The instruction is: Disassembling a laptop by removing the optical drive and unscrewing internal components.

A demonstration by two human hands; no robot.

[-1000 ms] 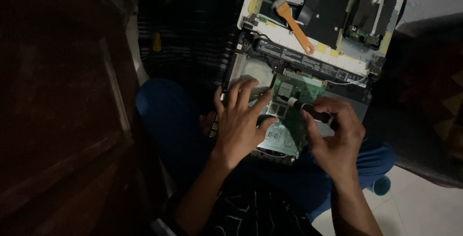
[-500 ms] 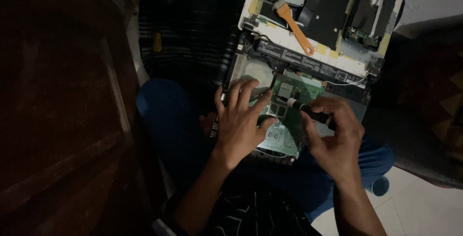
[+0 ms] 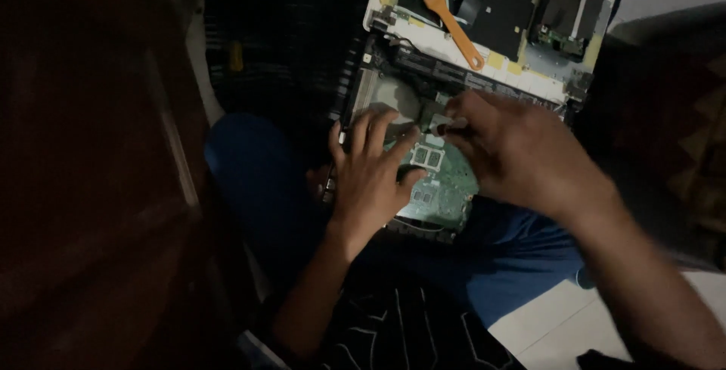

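The left hand (image 3: 370, 177) lies flat, fingers spread, on the green board (image 3: 442, 185) in the opened laptop (image 3: 484, 75) on the lap, steadying it. The right hand (image 3: 514, 147) pinches a small grey part (image 3: 441, 122) above the board's upper edge. An orange tool (image 3: 454, 26) rests at the laptop's far edge.

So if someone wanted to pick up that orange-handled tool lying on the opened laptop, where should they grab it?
Probably by the orange handle, around its middle, coming straight down from above. The tool lies flat and slanted on the laptop's pale inner frame, with its grey head at the upper left. Fingers would best close across the narrow handle. Both the left hand and right hand are lower down, over the green circuit board.
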